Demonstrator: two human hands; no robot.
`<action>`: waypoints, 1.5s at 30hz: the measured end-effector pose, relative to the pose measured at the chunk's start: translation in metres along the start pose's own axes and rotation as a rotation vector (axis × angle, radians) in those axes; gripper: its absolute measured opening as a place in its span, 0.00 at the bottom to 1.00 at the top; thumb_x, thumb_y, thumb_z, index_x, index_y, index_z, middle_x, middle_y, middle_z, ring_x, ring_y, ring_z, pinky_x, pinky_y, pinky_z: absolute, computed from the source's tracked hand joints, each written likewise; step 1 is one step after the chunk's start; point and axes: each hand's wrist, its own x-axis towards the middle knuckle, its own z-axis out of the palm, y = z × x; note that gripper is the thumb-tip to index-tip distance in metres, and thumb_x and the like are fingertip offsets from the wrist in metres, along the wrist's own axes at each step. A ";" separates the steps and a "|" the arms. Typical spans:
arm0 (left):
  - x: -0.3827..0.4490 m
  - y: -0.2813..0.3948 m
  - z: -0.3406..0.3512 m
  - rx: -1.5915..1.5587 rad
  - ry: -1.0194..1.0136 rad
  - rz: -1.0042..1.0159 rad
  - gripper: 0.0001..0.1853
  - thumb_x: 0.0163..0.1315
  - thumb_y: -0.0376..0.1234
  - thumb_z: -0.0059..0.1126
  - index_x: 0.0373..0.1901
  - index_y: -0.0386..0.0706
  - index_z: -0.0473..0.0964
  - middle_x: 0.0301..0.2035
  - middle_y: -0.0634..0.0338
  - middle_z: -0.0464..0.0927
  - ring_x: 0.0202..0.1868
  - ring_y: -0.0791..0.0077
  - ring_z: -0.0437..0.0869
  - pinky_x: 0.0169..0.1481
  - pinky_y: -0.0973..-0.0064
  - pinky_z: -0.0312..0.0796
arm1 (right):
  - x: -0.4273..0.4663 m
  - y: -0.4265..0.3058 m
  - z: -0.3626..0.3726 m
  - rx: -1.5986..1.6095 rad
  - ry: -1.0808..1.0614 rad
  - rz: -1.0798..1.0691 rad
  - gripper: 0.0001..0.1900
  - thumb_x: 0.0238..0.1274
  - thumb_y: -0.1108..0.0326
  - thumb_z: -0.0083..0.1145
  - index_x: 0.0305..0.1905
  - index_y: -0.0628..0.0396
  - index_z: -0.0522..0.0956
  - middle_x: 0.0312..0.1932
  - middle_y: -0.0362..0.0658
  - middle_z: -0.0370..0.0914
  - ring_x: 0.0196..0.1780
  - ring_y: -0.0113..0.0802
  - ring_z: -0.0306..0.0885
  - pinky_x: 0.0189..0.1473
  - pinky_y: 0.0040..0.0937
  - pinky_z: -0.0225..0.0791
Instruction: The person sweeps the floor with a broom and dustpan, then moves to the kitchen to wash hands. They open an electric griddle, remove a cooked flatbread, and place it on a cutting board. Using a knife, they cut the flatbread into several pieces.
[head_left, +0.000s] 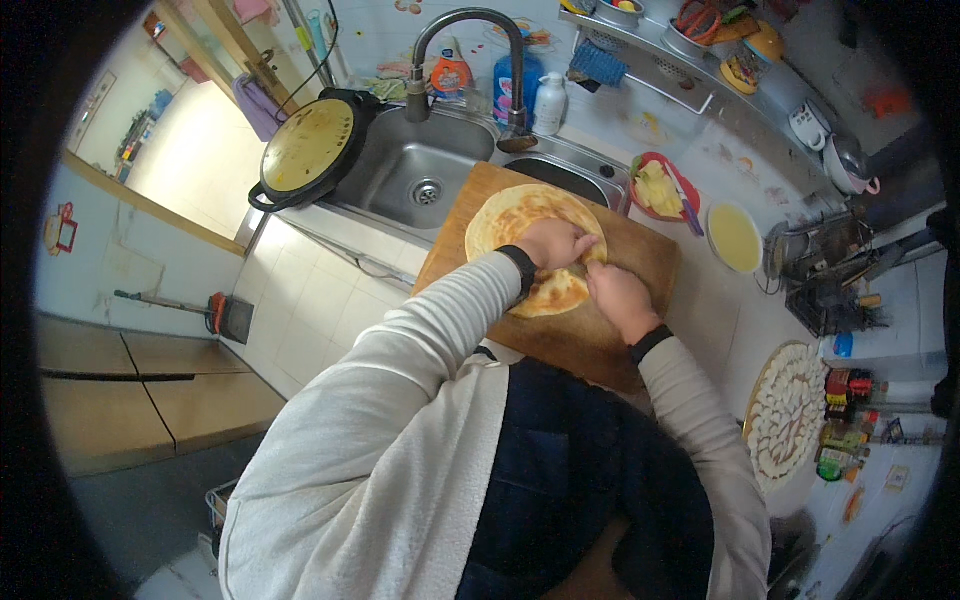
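A round, browned flatbread (499, 217) lies on a wooden cutting board (651, 244) in front of me. My left hand (553, 244) reaches across the bread, its fingers curled at the right edge with the thumb on top. Close beside it, my right hand (621, 296) pinches the same edge between thumb and curled fingers. Below my left hand shows a lower section of the bread (555, 294); my hand and wrist hide how far it is parted from the upper section. No tool is visible in either hand.
Behind the board is a steel double sink (420, 161) with a curved faucet (469, 15). A round electric griddle (307, 146) stands left. On the right are a red plate (686, 184) with pale slices, a purple-handled knife (691, 214), a yellow-filled bowl (735, 237) and a dumpling tray (787, 416).
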 end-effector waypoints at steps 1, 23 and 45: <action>0.000 -0.001 0.000 -0.017 0.007 -0.011 0.30 0.67 0.56 0.32 0.39 0.43 0.79 0.34 0.46 0.80 0.41 0.49 0.80 0.49 0.58 0.70 | 0.000 0.002 0.000 0.006 0.010 -0.006 0.09 0.61 0.63 0.46 0.34 0.57 0.71 0.24 0.56 0.76 0.30 0.55 0.76 0.32 0.51 0.68; 0.011 0.000 0.006 0.024 -0.064 -0.079 0.31 0.67 0.54 0.31 0.32 0.42 0.80 0.30 0.44 0.80 0.38 0.46 0.79 0.46 0.56 0.70 | 0.002 0.017 0.002 0.104 -0.110 0.009 0.10 0.61 0.62 0.47 0.36 0.58 0.71 0.27 0.55 0.76 0.34 0.56 0.75 0.35 0.53 0.67; 0.011 0.008 0.005 0.065 -0.053 -0.086 0.25 0.67 0.50 0.34 0.44 0.44 0.78 0.39 0.49 0.80 0.46 0.52 0.79 0.53 0.60 0.69 | 0.001 0.022 0.008 0.114 -0.113 0.015 0.11 0.64 0.60 0.46 0.36 0.57 0.70 0.27 0.55 0.76 0.33 0.57 0.75 0.34 0.54 0.67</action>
